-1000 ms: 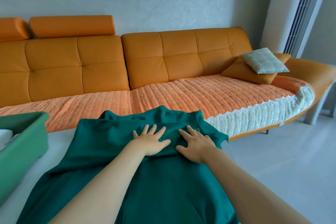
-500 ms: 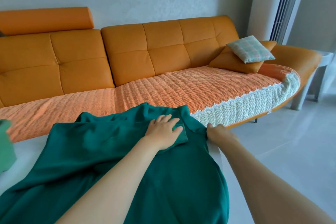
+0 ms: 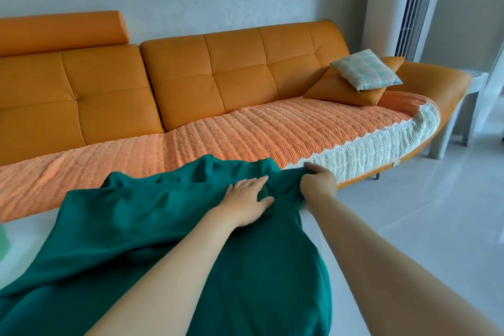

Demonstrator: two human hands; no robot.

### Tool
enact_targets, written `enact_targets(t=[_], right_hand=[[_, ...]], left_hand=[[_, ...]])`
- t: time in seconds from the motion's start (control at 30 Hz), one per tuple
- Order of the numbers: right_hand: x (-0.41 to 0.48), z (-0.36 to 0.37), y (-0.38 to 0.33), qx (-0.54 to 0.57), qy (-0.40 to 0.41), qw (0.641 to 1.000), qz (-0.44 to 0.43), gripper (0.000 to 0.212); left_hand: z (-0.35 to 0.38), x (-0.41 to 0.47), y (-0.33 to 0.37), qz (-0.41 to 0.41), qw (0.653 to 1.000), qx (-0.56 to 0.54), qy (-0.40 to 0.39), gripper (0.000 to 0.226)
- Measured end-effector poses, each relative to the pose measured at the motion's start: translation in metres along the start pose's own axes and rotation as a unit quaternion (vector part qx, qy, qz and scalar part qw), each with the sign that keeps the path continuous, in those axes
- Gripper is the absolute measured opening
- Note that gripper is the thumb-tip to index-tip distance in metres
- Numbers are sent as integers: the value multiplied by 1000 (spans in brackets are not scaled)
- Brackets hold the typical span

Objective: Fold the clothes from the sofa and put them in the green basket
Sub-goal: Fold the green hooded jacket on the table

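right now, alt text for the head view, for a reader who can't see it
A person's left hand presses flat on a dark green garment spread over a white surface, while the right hand grips the garment's edge beside it. Behind stands an orange sofa with two cushions at its right end.
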State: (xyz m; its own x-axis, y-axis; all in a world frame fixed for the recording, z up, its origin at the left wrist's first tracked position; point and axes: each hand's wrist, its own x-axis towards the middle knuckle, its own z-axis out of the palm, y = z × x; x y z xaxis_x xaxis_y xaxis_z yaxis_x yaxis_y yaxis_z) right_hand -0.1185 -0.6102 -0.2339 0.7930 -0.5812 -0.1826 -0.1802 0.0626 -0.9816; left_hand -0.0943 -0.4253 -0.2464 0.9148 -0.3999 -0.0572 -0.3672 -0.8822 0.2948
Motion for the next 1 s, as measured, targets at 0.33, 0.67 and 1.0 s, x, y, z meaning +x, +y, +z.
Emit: enact_targets(t=[0.33,0.67,1.0], right_hand=[[-88,67,-30,-406,-250,712,-516,60],[-115,83,-13,-419,-431,735,-315,26],[-74,111,-20,-217,-158,961,-59,61]], left_hand=[[-69,-58,-23,-27,849,-339,405,35],[-52,-85,-88,-112,981,-133,88,18],[-57,-83,-73,-93,956,-158,228,7]])
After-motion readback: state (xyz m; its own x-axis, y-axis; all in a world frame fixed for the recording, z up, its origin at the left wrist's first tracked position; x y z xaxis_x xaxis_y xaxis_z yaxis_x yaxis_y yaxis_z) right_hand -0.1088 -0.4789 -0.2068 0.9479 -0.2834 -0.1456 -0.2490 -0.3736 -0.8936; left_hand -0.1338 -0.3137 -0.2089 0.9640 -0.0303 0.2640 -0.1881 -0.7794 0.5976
